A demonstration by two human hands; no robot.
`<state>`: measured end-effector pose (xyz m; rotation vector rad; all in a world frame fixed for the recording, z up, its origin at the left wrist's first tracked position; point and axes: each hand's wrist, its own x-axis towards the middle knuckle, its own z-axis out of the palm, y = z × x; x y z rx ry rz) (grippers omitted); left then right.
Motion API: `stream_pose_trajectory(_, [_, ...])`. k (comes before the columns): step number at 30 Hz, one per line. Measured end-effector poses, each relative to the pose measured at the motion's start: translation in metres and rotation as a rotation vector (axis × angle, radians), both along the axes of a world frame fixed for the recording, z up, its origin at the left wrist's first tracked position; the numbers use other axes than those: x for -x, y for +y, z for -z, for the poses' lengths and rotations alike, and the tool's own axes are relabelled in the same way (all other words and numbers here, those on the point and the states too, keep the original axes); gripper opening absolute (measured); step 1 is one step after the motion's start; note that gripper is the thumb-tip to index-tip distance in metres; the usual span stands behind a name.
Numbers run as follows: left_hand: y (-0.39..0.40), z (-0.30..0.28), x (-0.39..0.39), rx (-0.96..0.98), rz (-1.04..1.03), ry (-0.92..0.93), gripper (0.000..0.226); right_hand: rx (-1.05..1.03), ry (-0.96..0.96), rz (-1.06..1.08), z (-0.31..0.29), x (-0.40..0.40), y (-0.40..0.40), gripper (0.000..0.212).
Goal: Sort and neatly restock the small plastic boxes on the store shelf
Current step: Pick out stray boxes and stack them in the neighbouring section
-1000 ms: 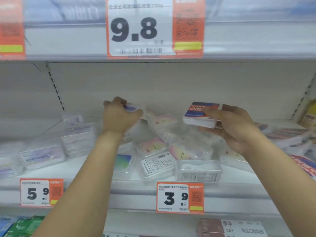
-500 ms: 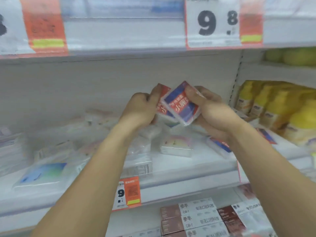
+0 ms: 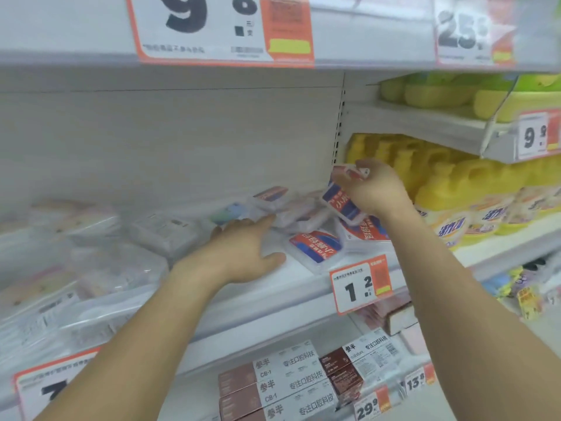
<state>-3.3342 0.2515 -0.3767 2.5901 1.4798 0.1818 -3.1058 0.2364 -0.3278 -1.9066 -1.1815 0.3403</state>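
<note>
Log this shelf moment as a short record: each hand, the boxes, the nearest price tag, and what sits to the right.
left hand: open, fingers stretched toward the clear boxes
right hand: grips red-and-blue boxes, raised over the shelf
loose box: flat on the shelf, label up
price tag: reads 1.2, on the shelf edge
to the right: yellow bottles

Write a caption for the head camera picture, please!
Right hand holds red-and-blue boxes; left hand reaches along the shelf.
</note>
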Motion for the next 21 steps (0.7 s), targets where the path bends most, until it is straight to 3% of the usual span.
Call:
stream_pose_trajectory(3, [-0.002, 0.005, -0.013, -0.031, -0.007, -0.137, 0.077, 0.216, -0.175, -0.057, 0.000, -0.003, -0.008, 0.086])
stream_pose_trajectory(5, [-0.002, 0.007, -0.026, 0.020, -0.001, -0.255, 0.080, 0.282, -0.201, -0.140, -0.002, -0.008, -0.016, 0.093])
stream_pose_trajectory(9, [0.000, 0.009, -0.049, 0.031, 0.027, -0.314, 0.086, 0.374, -0.237, -0.371, -0.004, -0.026, -0.031, 0.114])
stream_pose_trajectory(13, [0.003, 0.009, -0.057, -0.023, 0.068, -0.385, 0.085, 0.233, -0.278, -0.428, -0.002, -0.038, -0.036, 0.119])
stream_pose_trajectory(17, [0.006, 0.006, -0.050, -0.055, 0.143, -0.438, 0.072, -0.032, -0.361, -0.358, 0.021, -0.030, -0.029, 0.094])
stream_pose_trajectory(21, [-0.004, -0.009, -0.033, -0.080, 0.073, -0.247, 0.079, 0.032, -0.474, -0.346, 0.022, -0.013, -0.029, 0.094])
